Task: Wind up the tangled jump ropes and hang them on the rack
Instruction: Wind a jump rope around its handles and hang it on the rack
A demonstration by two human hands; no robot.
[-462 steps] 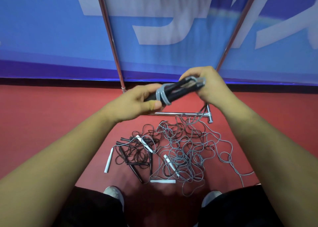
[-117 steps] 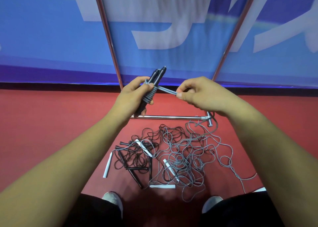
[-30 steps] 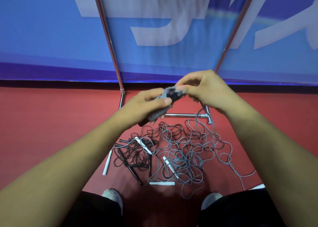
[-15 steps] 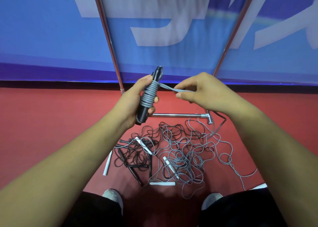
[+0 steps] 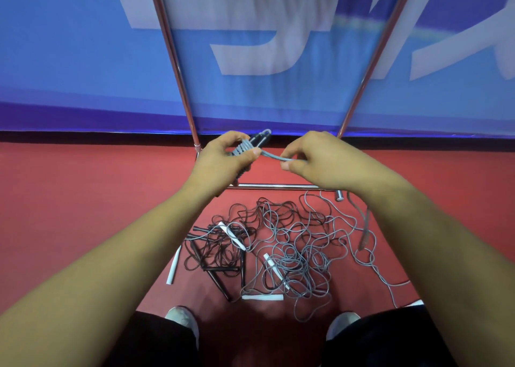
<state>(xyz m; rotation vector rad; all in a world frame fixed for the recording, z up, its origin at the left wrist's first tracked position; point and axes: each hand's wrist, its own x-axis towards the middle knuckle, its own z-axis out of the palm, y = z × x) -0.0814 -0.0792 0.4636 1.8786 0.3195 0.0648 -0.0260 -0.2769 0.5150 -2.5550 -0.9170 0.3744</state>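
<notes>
My left hand [image 5: 223, 160] grips a pair of black jump-rope handles [image 5: 257, 141] with grey cord coiled round them. My right hand [image 5: 315, 157] pinches the grey cord [image 5: 274, 156] that runs taut from the coil to my fingers. A loose length of that cord hangs down from under my right wrist toward the floor. Below my hands, a tangled pile of grey and black jump ropes [image 5: 278, 249] with white and black handles lies on the red floor. The chrome rack [image 5: 178, 68] stands behind my hands, its two poles rising in front of a blue banner.
The rack's base bar [image 5: 278, 185] lies across the floor just beyond the pile. My two shoes [image 5: 182, 320] stand close to the pile's near edge. A loose white handle [image 5: 172, 266] lies left of the tangle. Blue banner wall closes off the back.
My left hand has tipped the wrapped handles from upright to pointing away and right. My right hand has carried the cord round and now holds it lower, right of the coil.
</notes>
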